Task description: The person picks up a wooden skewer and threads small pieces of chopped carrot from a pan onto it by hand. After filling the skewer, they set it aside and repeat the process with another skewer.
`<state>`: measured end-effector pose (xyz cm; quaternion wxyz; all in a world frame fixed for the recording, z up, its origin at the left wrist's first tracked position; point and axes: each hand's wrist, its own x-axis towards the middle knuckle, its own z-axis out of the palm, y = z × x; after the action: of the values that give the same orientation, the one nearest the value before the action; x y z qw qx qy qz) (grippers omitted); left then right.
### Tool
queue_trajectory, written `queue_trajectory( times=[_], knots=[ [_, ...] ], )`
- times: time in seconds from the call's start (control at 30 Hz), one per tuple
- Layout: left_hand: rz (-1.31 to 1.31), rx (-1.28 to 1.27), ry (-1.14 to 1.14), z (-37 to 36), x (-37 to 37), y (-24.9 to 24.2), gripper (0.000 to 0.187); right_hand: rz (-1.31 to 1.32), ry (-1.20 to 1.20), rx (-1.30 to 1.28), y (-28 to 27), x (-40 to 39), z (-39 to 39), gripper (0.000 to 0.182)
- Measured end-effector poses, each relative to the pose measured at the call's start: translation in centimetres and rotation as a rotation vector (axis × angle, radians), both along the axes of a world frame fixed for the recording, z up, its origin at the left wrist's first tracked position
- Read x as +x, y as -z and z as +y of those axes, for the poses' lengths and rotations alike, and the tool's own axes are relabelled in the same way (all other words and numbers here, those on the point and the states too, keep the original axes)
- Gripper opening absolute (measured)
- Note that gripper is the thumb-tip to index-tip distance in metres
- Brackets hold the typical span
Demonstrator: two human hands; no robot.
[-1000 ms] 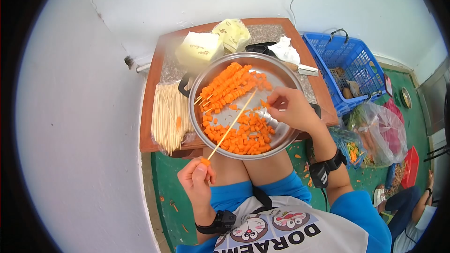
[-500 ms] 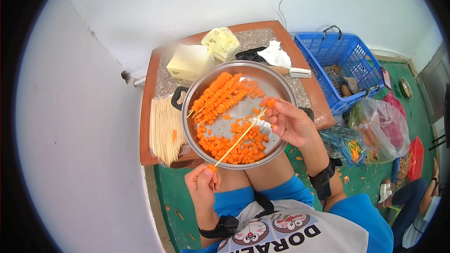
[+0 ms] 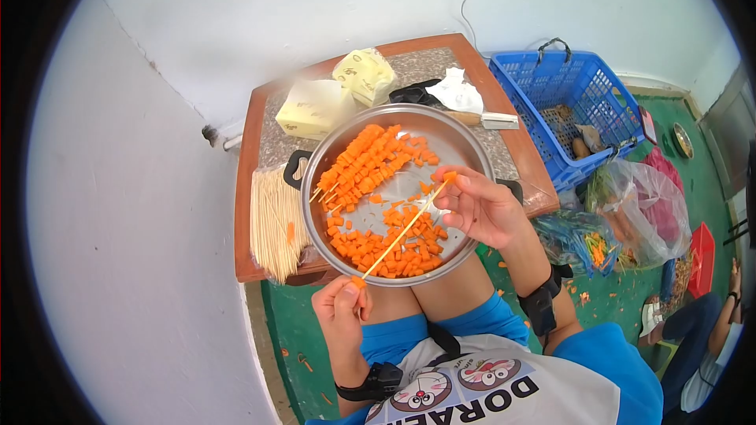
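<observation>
A thin bamboo skewer (image 3: 403, 234) slants across a steel pan (image 3: 479, 142). At its lower end, my left hand (image 3: 337, 311) pinches a small carrot piece (image 3: 359, 282) just outside the near rim. Over the pan's right side, my right hand (image 3: 490, 208) pinches another carrot piece (image 3: 450, 177) at the skewer's upper end. How far the tips go into these pieces is hidden by my fingers. Inside the pan lie several loaded carrot skewers (image 3: 364, 159) at the upper left and a heap of loose carrot pieces (image 3: 386, 252) at the near side.
Bare bamboo skewers (image 3: 276, 224) lie in a bundle left of the pan. Tissue packs (image 3: 315, 108), a black cloth (image 3: 413, 93) and a wooden-handled blade (image 3: 499, 121) rest behind it. On the floor are a blue crate (image 3: 563, 122) and plastic bags (image 3: 642, 205). Another person (image 3: 697, 346) sits lower right.
My right hand has moved slightly left and down with its carrot piece. My left hand stays almost in place. The view has shifted a little.
</observation>
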<state>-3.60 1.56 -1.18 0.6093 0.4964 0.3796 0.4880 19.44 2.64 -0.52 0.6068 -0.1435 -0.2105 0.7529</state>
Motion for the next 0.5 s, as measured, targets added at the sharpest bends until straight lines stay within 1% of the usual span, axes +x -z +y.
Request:
queue_trajectory(
  times=[0.5],
  knots=[
    [0.087, 0.026, 0.021, 0.02, -0.31, 0.35, 0.029, -0.088, 0.055, 0.005, -0.02, 0.22, -0.22, 0.026]
  ],
)
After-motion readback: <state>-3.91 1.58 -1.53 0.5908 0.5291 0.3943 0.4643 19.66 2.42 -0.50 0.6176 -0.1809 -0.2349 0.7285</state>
